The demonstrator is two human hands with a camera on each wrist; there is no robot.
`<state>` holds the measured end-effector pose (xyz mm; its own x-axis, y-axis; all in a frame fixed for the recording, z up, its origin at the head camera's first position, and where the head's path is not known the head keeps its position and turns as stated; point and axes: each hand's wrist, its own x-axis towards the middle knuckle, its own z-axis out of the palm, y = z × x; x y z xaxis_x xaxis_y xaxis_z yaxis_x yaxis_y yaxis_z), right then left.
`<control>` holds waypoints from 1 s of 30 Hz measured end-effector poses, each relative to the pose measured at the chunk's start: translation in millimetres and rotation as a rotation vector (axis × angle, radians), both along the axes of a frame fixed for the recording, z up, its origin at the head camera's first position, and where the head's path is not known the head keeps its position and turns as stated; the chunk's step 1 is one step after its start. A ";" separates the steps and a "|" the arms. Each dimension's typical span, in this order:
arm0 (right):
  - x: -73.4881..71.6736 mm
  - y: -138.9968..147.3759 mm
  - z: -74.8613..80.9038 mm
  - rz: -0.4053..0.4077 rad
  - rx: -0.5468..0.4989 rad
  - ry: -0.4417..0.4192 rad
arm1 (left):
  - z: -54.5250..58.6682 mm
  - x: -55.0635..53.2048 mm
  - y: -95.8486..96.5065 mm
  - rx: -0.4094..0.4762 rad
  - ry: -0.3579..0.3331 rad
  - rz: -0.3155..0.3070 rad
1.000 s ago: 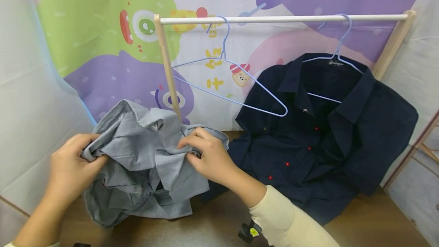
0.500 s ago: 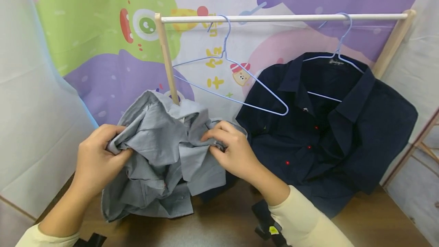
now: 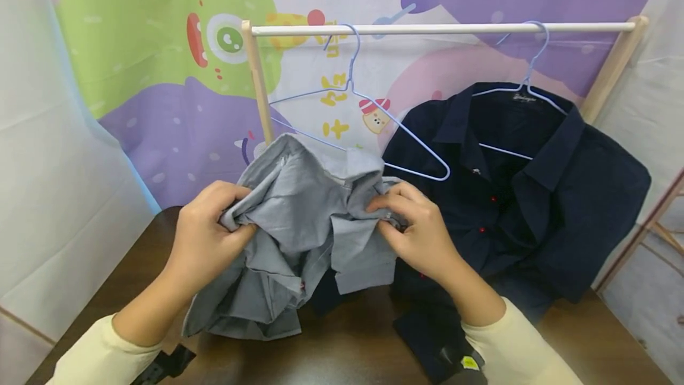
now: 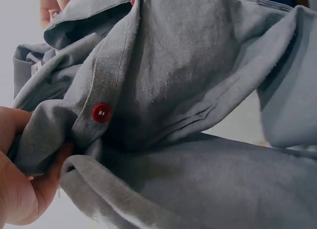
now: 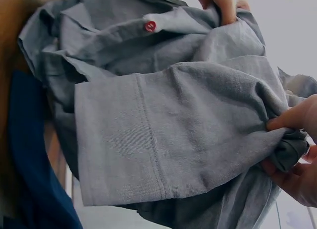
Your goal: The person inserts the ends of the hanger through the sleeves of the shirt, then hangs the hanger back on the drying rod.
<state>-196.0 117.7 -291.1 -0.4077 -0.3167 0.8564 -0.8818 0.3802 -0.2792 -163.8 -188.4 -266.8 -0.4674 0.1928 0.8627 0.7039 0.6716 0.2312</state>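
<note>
Left hand [image 3: 207, 232] and right hand [image 3: 415, 232] curled

Between the hands [image 3: 207, 235] [image 3: 422, 232], the grey cloth shirt [image 3: 299, 212] hides the lower end of a pale wooden post [image 3: 257, 82]; right of them, white lettering [image 3: 524, 98] in the navy cloth shirt [image 3: 582, 212] is too small to read.

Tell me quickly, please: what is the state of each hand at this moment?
Left hand: closed, gripping the gray shirt between thumb and fingers.
Right hand: closed, pinching the same gray shirt on its other side.
</note>
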 end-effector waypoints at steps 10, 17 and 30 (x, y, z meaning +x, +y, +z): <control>8.6 45.7 -3.6 -0.112 -0.025 -0.003 | -4.7 -14.6 46.8 -0.006 -0.030 -0.116; 14.6 69.5 -9.5 -0.186 -0.028 -0.020 | -16.8 -21.2 65.6 -0.016 -0.042 -0.154; 5.6 88.4 -38.4 -0.236 0.170 -0.209 | -46.0 -36.0 54.5 -0.114 -0.239 -0.031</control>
